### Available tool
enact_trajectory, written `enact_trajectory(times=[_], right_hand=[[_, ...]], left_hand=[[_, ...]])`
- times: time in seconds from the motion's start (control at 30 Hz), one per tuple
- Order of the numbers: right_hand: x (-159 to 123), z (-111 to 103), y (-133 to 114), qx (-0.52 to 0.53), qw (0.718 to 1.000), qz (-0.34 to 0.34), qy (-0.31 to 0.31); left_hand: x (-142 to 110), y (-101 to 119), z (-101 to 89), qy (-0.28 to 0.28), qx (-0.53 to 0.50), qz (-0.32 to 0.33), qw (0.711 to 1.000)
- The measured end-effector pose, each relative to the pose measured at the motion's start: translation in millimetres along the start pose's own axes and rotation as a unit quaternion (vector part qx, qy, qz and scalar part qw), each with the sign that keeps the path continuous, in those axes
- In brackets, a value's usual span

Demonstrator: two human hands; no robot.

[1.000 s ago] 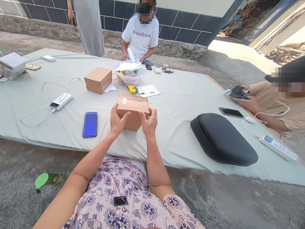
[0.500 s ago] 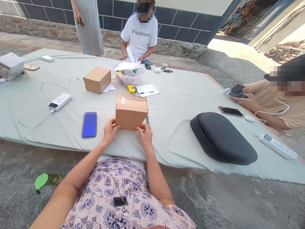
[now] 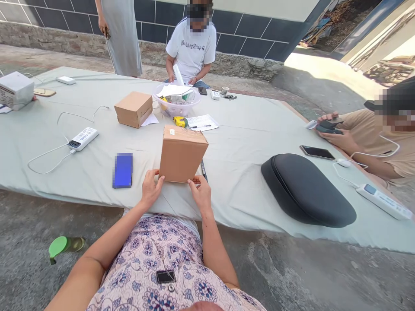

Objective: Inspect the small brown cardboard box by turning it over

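A brown cardboard box [image 3: 182,157] stands tilted at the near side of the cloth-covered table [image 3: 233,181], its broad plain face toward me. My left hand [image 3: 152,186] grips its lower left corner, thumb on the front face. At the lower right corner my right hand [image 3: 199,190] holds it, thumb on the front and fingers curled at the side. A dark pen-like stick [image 3: 204,170] lies partly hidden behind the box, close to my right hand. To the left of my left hand lies a blurred blue rectangular object [image 3: 122,170].
A black cushion [image 3: 308,190] lies on the right. Farther back are a second cardboard box [image 3: 133,109], a plastic basket [image 3: 177,106], a yellow tape measure [image 3: 180,121] and papers [image 3: 207,122]. A white power strip [image 3: 83,138] trails cables. People are around the table.
The cardboard box has tipped further up, so more of its front face and less of its top shows. Both hands stay on its lower corners.
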State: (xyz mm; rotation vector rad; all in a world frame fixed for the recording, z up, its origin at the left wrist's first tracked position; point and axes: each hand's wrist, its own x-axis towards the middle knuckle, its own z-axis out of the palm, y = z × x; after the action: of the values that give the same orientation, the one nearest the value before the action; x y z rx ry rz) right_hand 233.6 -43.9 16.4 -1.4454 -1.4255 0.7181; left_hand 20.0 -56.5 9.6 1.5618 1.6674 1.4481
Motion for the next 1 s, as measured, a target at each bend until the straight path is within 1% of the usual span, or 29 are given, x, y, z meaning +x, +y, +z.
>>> enact_trajectory(times=[0.07,0.13,0.17,0.23,0.3,0.37,0.53,0.77,1.0], right_hand=[[-5,-6,-7,0.004,1.000,-0.016,0.022],[-8,-9,-15,0.011,0.998,-0.034,0.045],[-9,-10,-18,0.016,0.997,-0.041,0.056],[-11,-10,-23,0.020,0.996,-0.051,0.071],[-12,-9,-26,0.013,0.995,-0.051,0.080],[-12,-6,-27,0.004,0.996,-0.043,0.082],[-14,2,-26,0.001,0.996,-0.016,0.086],[-14,13,-22,-0.024,0.993,-0.007,0.113],[-14,18,-26,-0.036,0.994,0.014,0.099]], left_hand=[[-7,7,-0.5,0.030,0.010,0.049,0.998],[-12,15,1.5,0.052,-0.008,0.075,0.996],[-13,18,3.2,0.055,-0.027,0.070,0.996],[-14,25,7.0,0.043,-0.070,0.029,0.996],[-13,30,10.2,0.025,-0.106,-0.020,0.994],[-13,34,12.4,0.019,-0.122,-0.043,0.991],[-12,41,15.4,0.033,-0.131,-0.056,0.989],[-12,46,17.1,0.046,-0.137,-0.084,0.986],[-9,47,17.5,0.053,-0.140,-0.084,0.985]])
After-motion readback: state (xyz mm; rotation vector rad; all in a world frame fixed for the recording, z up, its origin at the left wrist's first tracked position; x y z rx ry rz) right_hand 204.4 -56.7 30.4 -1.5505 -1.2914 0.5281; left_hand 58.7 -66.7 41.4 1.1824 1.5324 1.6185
